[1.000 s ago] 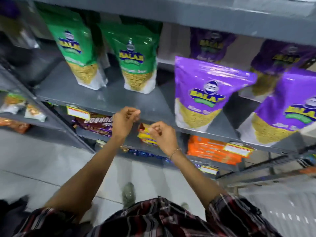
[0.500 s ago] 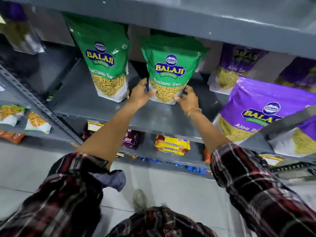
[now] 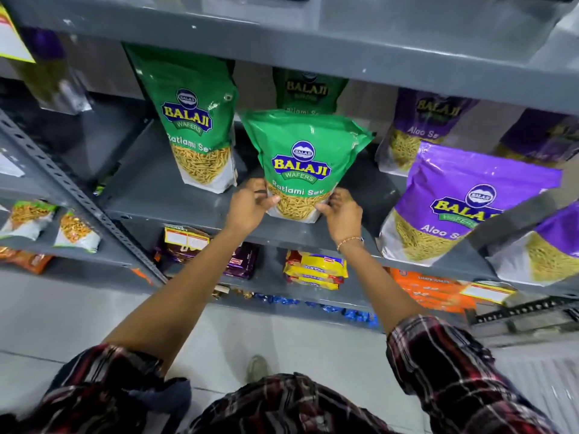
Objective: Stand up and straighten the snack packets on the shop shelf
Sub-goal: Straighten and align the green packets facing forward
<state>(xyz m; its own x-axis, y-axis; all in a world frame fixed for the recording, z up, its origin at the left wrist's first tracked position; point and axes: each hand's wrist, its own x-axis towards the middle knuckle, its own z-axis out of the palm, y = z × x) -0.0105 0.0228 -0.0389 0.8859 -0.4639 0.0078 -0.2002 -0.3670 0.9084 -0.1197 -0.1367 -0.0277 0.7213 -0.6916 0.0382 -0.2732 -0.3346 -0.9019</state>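
A green Ratlami Sev packet (image 3: 302,161) stands near the front edge of the grey shelf (image 3: 175,205). My left hand (image 3: 247,206) grips its lower left corner and my right hand (image 3: 341,214) grips its lower right corner. A second green packet (image 3: 197,120) stands upright to the left. Behind the held one, a third green packet (image 3: 308,92) shows only its top. Purple Aloo Sev packets (image 3: 463,202) stand to the right, with more purple ones behind them.
The shelf above (image 3: 313,36) overhangs the packet tops. Below are biscuit packs: yellow (image 3: 315,269), dark purple (image 3: 241,261) and orange (image 3: 429,289). A slotted upright post (image 3: 78,198) divides off the left bay holding small packets (image 3: 28,220). Grey floor lies below.
My hands rose from the lower biscuit shelf to the green packet and took hold of its bottom corners. The packet has come forward toward the shelf edge.
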